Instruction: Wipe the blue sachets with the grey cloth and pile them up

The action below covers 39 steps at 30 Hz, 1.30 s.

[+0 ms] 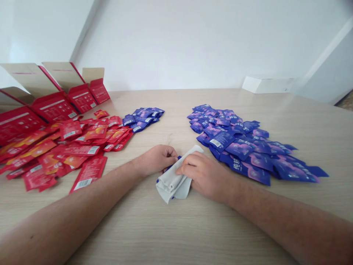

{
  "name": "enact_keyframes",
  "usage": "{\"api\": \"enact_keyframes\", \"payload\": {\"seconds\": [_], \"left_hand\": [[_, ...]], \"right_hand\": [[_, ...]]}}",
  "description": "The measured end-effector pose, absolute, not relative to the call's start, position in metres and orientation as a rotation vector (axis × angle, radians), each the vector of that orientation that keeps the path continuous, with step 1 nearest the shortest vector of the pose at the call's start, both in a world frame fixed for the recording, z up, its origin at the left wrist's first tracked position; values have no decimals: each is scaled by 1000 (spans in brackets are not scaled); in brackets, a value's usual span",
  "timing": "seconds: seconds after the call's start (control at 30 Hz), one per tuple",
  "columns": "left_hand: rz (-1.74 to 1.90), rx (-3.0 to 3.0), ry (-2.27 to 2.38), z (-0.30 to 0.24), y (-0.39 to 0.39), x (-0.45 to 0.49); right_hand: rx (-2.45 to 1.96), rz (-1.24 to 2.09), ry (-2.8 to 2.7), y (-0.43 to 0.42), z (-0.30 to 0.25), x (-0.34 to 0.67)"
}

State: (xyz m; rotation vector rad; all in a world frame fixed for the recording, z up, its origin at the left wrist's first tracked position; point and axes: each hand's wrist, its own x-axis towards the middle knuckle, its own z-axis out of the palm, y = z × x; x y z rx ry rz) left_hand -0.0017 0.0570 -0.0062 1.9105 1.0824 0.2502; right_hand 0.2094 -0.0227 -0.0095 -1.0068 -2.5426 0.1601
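Observation:
A folded white cloth (174, 176) is gripped in my right hand (206, 175), its fingers pressed on top of the folds. My left hand (158, 160) pinches the edge of a blue packet (179, 157) at the cloth's left side. Most of that packet lies hidden under the cloth, with only bits of blue showing. Just beyond my right hand spreads a large pile of blue-purple packets (242, 147). A smaller pile of blue packets (143, 118) sits past my left hand.
Many red and orange packets (82, 140) are heaped on the left side of the wooden table (176, 228). Behind them stand several open red boxes (55, 106) with raised flaps. A white box (266, 85) rests at the back right, near the white wall (187, 44).

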Motion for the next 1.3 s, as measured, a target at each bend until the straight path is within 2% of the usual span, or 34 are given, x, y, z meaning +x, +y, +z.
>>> {"api": "enact_keyframes", "payload": {"seconds": [0.57, 0.77, 0.93, 1.13, 1.3], "left_hand": [[293, 1913, 1067, -8, 57, -2], [263, 1885, 1078, -8, 58, -2], [284, 1901, 1069, -8, 57, -2], [247, 1887, 1085, -8, 57, -2], [295, 1907, 1064, -7, 57, -2]], "right_hand": [[-1088, 126, -2473, -21, -12, 211], [-947, 149, -2572, -26, -8, 207], [-1078, 143, -2487, -22, -10, 210], [-982, 162, -2568, -25, -9, 208], [-1080, 141, -2477, -23, -9, 210]]}}
